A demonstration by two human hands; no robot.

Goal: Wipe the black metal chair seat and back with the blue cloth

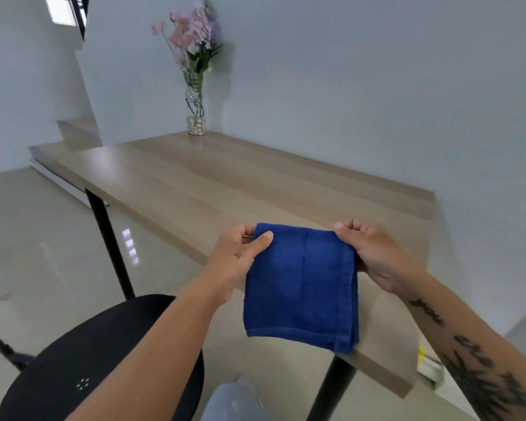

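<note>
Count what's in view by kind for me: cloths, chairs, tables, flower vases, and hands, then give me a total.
blue cloth: 1
black chair: 1
wooden table: 1
vase of flowers: 1
hands: 2 (left hand, right hand, each pinching a top corner of the cloth)
Total: 6

Cloth: blue cloth (301, 287), folded into a rough rectangle, hangs in the air over the near edge of the wooden table (195, 177).
Left hand: left hand (240, 256) pinches the cloth's upper left corner, thumb on the front face.
Right hand: right hand (374, 253) pinches the upper right corner, fingers curled; forearm tattooed.
Chair: black chair seat (73, 360) at lower left, partly under the left forearm, small holes at its centre.
Table: black legs; glass vase of pink flowers (195, 86) at the far end by the wall.
Floor: glossy pale tiles.
</note>
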